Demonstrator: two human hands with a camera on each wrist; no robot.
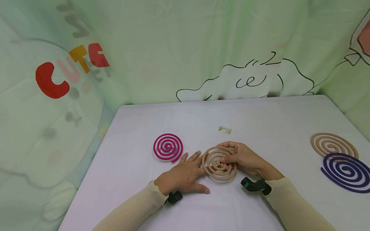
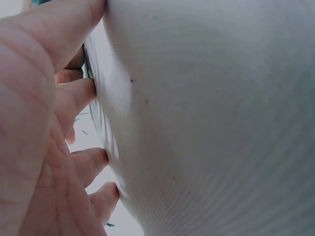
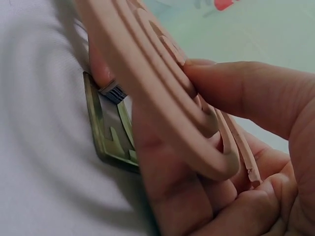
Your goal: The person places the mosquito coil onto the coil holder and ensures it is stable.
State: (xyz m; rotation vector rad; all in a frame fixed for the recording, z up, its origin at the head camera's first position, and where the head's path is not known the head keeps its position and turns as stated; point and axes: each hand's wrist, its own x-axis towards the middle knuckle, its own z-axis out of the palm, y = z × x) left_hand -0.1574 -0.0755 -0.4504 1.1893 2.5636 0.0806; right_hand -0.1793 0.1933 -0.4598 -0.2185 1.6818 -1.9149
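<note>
Pale lilac table (image 1: pixel 144 118) before green cartoon-printed curtain (image 1: pixel 179 48).

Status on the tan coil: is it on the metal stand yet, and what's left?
Not seated yet. The right hand pinches the tan coil at its centre; the right wrist view shows it tilted above a metal stand lying on the table. The left hand rests flat beside it. The pink coil, another tan coil, the purple coil and a second stand lie untouched.

held coil (image 1: pixel 218 163): tan;
left coil (image 1: pixel 168 147): magenta;
right coils: tan (image 1: pixel 333 145), purple (image 1: pixel 347 172);
table (image 1: pixel 144 122): pale lilac;
curtain (image 1: pixel 162 48): green, cartoon print;
sleeves (image 1: pixel 292 205): cream
</note>
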